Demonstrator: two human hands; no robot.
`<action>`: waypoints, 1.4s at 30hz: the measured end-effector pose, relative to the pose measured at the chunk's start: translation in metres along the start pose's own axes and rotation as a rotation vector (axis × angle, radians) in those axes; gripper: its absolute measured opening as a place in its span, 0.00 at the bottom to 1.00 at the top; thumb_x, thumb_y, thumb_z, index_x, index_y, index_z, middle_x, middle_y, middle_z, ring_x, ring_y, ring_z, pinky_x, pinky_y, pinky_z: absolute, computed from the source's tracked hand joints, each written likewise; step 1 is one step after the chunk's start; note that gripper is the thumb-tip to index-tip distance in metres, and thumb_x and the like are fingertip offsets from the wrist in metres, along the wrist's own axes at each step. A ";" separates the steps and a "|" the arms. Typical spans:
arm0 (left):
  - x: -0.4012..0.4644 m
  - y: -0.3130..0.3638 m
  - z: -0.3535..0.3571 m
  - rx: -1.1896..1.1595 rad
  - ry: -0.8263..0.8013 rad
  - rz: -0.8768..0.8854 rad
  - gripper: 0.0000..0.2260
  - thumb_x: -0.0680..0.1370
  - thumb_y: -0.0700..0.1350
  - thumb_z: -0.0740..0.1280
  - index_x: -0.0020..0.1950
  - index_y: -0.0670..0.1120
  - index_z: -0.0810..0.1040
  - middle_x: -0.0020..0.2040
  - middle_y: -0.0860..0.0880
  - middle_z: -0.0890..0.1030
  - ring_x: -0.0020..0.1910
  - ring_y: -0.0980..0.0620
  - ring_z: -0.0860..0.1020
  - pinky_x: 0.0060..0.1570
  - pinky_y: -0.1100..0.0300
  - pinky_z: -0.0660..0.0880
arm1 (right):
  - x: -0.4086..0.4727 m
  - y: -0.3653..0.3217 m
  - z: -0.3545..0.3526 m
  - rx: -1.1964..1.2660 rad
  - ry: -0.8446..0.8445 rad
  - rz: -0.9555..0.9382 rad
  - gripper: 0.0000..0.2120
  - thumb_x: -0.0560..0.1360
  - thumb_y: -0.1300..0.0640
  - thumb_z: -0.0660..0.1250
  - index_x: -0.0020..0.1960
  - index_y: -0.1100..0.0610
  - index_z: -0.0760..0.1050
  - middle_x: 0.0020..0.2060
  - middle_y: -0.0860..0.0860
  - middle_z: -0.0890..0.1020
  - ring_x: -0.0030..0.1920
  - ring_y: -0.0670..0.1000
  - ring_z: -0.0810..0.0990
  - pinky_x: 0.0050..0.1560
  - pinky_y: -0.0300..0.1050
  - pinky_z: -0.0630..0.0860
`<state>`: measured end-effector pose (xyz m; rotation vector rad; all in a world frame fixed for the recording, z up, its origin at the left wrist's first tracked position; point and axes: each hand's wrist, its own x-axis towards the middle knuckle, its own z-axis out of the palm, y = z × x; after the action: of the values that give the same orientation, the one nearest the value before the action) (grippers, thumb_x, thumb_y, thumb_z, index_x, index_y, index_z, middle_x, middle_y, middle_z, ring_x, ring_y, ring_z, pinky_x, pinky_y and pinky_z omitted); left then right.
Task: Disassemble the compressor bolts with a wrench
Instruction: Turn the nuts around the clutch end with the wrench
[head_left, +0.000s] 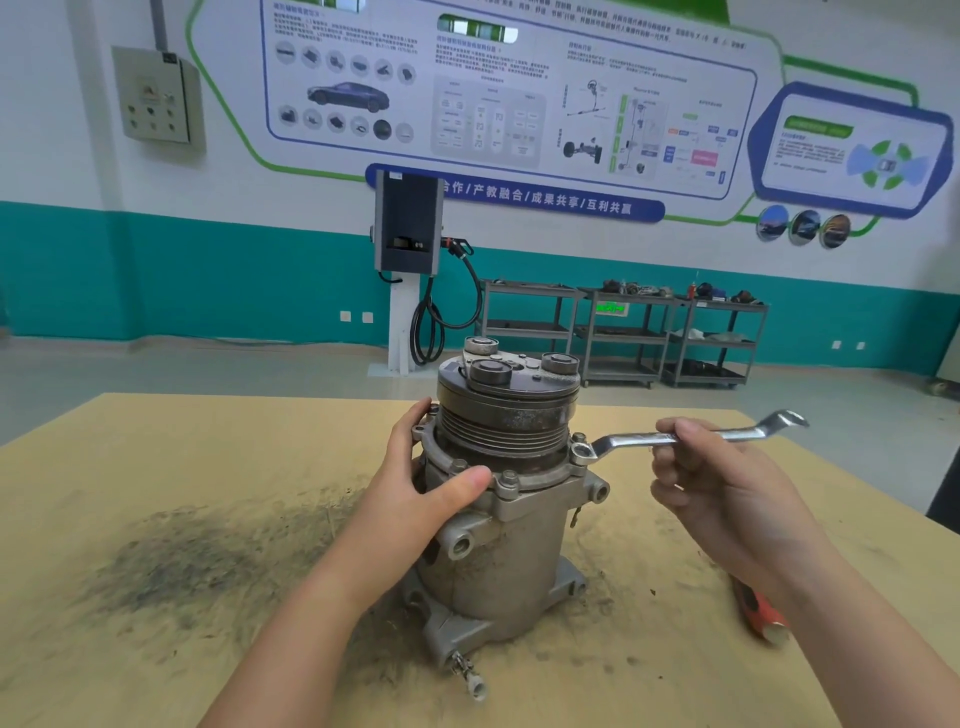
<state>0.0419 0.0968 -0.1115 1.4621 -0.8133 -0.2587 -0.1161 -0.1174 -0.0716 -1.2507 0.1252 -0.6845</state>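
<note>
Steel wrench (691, 437) lies roughly level, long axis left to right, its ring end seated on a flange bolt (581, 451) of the upright compressor (498, 499) on the table (156, 597). Right hand (727, 488) curls round its shank; left hand (415, 483) grips the compressor flange.

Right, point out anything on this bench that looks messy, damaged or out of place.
A dark, sooty smear spreads over the tabletop left of the compressor, with gritty specks around its base. A red-handled tool lies half hidden under the right forearm. Nothing looks broken.
</note>
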 end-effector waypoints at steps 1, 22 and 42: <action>0.000 0.000 0.000 -0.001 0.000 0.001 0.37 0.58 0.69 0.72 0.63 0.76 0.58 0.56 0.76 0.74 0.57 0.71 0.76 0.55 0.65 0.75 | 0.004 -0.002 0.002 -0.012 -0.001 0.036 0.06 0.70 0.56 0.66 0.42 0.59 0.79 0.30 0.53 0.76 0.28 0.47 0.72 0.25 0.36 0.66; 0.000 -0.002 0.001 -0.039 -0.012 0.000 0.47 0.58 0.68 0.74 0.74 0.68 0.57 0.67 0.60 0.75 0.65 0.58 0.75 0.68 0.47 0.72 | -0.063 0.010 0.049 -1.027 0.061 -0.891 0.09 0.71 0.50 0.70 0.35 0.52 0.77 0.25 0.46 0.75 0.24 0.44 0.72 0.25 0.35 0.68; 0.011 -0.015 -0.007 -0.088 -0.026 0.058 0.45 0.56 0.65 0.79 0.70 0.67 0.64 0.62 0.66 0.78 0.62 0.63 0.77 0.62 0.58 0.76 | 0.022 -0.004 0.019 0.251 0.204 -0.036 0.15 0.71 0.47 0.66 0.38 0.59 0.70 0.20 0.49 0.65 0.18 0.43 0.59 0.17 0.34 0.57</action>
<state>0.0586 0.0932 -0.1216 1.3530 -0.8544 -0.2668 -0.0912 -0.1140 -0.0555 -0.9431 0.1795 -0.8318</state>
